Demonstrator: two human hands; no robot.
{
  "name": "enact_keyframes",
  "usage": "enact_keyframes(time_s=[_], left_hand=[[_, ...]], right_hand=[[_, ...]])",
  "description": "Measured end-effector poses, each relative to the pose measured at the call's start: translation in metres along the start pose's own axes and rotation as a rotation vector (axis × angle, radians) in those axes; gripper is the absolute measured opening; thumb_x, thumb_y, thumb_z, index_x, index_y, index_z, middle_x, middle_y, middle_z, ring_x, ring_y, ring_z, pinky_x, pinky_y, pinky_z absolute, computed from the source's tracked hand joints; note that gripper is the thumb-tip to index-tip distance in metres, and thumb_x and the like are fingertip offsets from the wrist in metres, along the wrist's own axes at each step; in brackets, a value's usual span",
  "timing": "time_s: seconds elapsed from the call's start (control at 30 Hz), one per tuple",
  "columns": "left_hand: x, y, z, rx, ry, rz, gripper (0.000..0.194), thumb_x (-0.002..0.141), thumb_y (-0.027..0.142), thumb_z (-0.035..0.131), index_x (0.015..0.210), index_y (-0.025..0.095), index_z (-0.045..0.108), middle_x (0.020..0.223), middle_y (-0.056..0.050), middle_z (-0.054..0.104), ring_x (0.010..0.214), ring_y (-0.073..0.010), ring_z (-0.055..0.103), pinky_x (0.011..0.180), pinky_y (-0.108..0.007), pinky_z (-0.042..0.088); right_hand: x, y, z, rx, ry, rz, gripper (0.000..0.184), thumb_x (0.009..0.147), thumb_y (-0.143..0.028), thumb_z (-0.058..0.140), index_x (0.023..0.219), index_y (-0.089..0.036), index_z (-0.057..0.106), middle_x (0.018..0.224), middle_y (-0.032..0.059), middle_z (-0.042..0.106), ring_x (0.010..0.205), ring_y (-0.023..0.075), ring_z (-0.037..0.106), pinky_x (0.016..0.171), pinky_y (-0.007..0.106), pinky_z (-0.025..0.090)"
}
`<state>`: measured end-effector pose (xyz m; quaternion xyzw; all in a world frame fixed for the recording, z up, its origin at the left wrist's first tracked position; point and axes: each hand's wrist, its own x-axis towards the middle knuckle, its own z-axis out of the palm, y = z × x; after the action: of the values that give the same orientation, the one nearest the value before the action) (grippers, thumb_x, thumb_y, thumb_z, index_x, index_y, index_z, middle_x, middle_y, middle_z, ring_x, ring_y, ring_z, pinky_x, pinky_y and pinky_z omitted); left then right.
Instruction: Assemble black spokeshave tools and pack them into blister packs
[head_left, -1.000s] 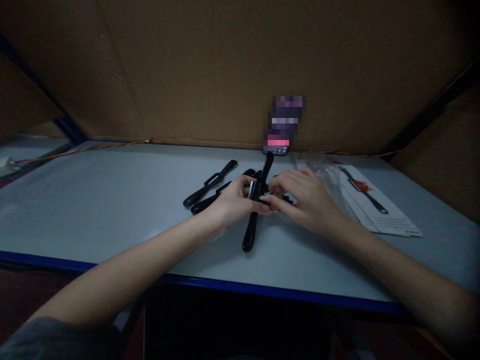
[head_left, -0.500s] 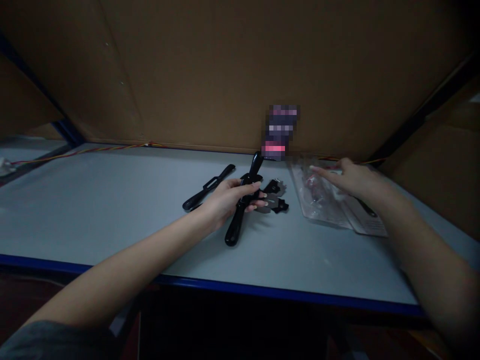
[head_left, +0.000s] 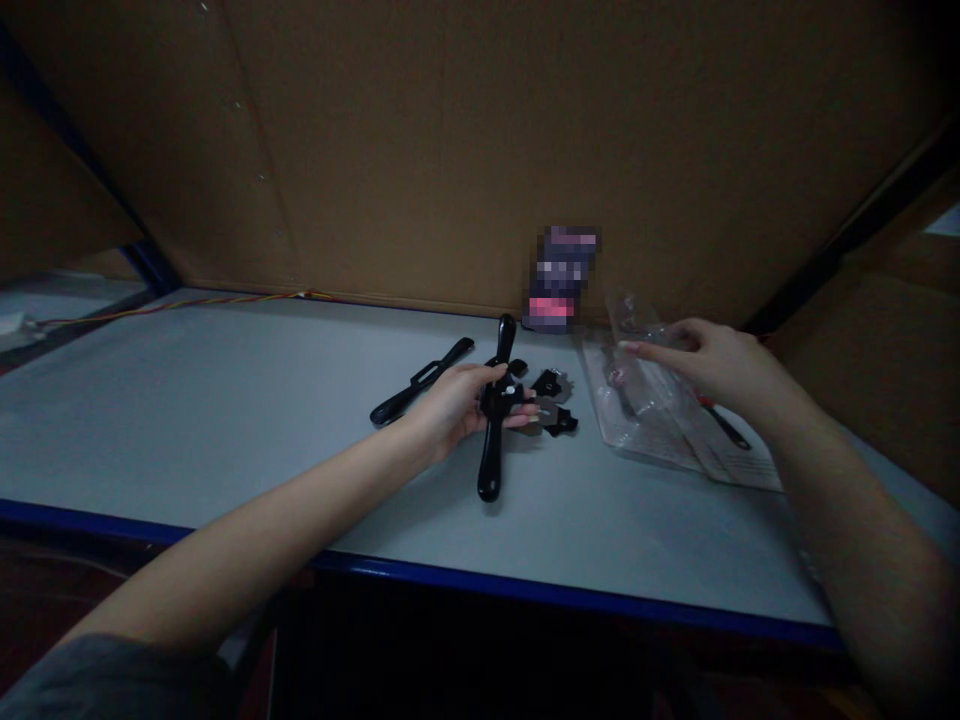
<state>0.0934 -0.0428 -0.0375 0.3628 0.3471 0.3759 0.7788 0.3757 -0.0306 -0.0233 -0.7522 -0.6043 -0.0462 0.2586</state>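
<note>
My left hand (head_left: 472, 405) is closed around the middle of a black spokeshave (head_left: 491, 455), held just over the table with its two handles pointing away and toward me. Behind that hand lies a second black spokeshave body (head_left: 427, 378) with an open slot at its centre. Just right of my fingers rest a grey blade with a black piece (head_left: 553, 385) and a similar pair (head_left: 559, 418). My right hand (head_left: 709, 360) pinches a clear plastic bag (head_left: 649, 350), lifting its upper part. Small parts inside the bag are too blurred to name.
Under the bag lies a flat printed sheet or package (head_left: 720, 465). A tool with a black and red handle (head_left: 727, 425) is by my right wrist. A blurred phone-like screen (head_left: 561, 280) leans on the cardboard wall (head_left: 375, 150). Twisted wires (head_left: 225, 298) run along the back edge.
The spokeshave in my left hand has turned more upright in view, its near handle swinging right. The plastic bag has been raised a little by my right hand.
</note>
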Motion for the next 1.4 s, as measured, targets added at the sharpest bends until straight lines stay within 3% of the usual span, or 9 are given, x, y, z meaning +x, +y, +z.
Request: enact_keyframes(time_s=[0.1,0.23,0.4,0.6,0.7,0.8,0.87,1.17,1.4], left_hand=[[-0.002,0.000,0.003,-0.051,-0.029,-0.037,0.029,0.089,0.029,0.049,0.101,0.004,0.056,0.092,-0.018,0.067,0.080,-0.0219,0.068,0.080,-0.037,0.053],[-0.008,-0.001,0.010,-0.068,-0.091,0.004,0.028,0.087,0.034,0.052,0.093,0.009,0.061,0.082,-0.010,0.067,0.070,-0.0156,0.064,0.075,-0.032,0.051],[-0.011,-0.004,0.014,0.004,-0.138,0.039,0.009,0.082,0.015,0.060,0.087,0.010,0.065,0.080,-0.005,0.068,0.065,-0.0074,0.059,0.065,-0.019,0.046],[-0.002,0.000,0.004,-0.072,-0.156,0.129,0.008,0.082,0.009,0.057,0.088,0.007,0.063,0.085,-0.008,0.068,0.078,-0.0144,0.065,0.085,-0.033,0.050],[0.000,0.001,0.001,-0.078,-0.165,0.221,0.011,0.080,0.010,0.061,0.091,0.008,0.064,0.089,-0.007,0.067,0.082,-0.0142,0.064,0.084,-0.031,0.049],[-0.002,0.000,0.002,-0.031,-0.196,0.300,0.017,0.077,0.012,0.066,0.094,0.011,0.066,0.092,-0.006,0.068,0.081,-0.0124,0.063,0.079,-0.026,0.047],[-0.004,0.001,0.003,0.004,-0.195,0.358,0.020,0.075,0.015,0.069,0.094,0.013,0.066,0.094,-0.005,0.068,0.082,-0.0120,0.063,0.080,-0.025,0.045],[-0.012,0.004,0.012,0.108,-0.226,0.508,0.025,0.076,0.022,0.069,0.100,0.017,0.063,0.097,-0.003,0.068,0.091,-0.0135,0.061,0.088,-0.027,0.039],[-0.019,0.008,0.019,-0.039,-0.220,0.394,0.043,0.074,0.035,0.067,0.112,0.020,0.055,0.108,-0.007,0.064,0.105,-0.0222,0.058,0.090,-0.035,0.043]], right_hand=[[-0.027,-0.038,-0.009,0.179,0.077,-0.108,0.057,0.069,-0.067,0.060,0.098,-0.018,0.064,0.072,0.0058,0.061,0.062,0.0165,0.053,0.054,0.027,0.036],[-0.070,-0.090,-0.001,0.227,-0.063,-0.363,0.058,0.072,-0.062,0.061,0.111,-0.019,0.060,0.072,0.0033,0.060,0.062,0.0174,0.054,0.055,0.028,0.038],[-0.088,-0.108,0.012,0.350,-0.143,-0.465,0.051,0.080,-0.055,0.056,0.113,-0.017,0.059,0.097,0.0097,0.065,0.086,0.0243,0.061,0.072,0.036,0.045],[-0.066,-0.088,0.023,0.899,-0.266,-0.191,0.044,0.083,-0.050,0.055,0.116,-0.020,0.056,0.067,-0.0013,0.056,0.056,0.0131,0.053,0.052,0.027,0.043],[-0.063,-0.086,0.029,1.025,-0.425,-0.076,0.045,0.076,-0.051,0.062,0.107,-0.019,0.058,0.076,0.0018,0.062,0.062,0.0131,0.057,0.050,0.025,0.043],[-0.070,-0.093,0.030,1.162,-0.692,-0.099,0.042,0.074,-0.049,0.066,0.104,-0.020,0.060,0.093,0.0059,0.066,0.076,0.0161,0.063,0.059,0.027,0.049],[-0.076,-0.099,0.028,1.235,-0.736,-0.114,0.041,0.071,-0.042,0.071,0.104,-0.022,0.060,0.094,0.0044,0.068,0.078,0.0170,0.064,0.065,0.030,0.052],[-0.089,-0.109,0.009,1.182,-0.299,-0.195,0.030,0.070,-0.035,0.071,0.095,-0.022,0.063,0.082,0.0023,0.071,0.063,0.0170,0.065,0.058,0.032,0.053],[-0.082,-0.111,-0.018,0.157,0.128,-0.532,0.019,0.083,-0.027,0.051,0.096,-0.021,0.063,0.068,0.0052,0.066,0.059,0.0215,0.062,0.053,0.031,0.038]])
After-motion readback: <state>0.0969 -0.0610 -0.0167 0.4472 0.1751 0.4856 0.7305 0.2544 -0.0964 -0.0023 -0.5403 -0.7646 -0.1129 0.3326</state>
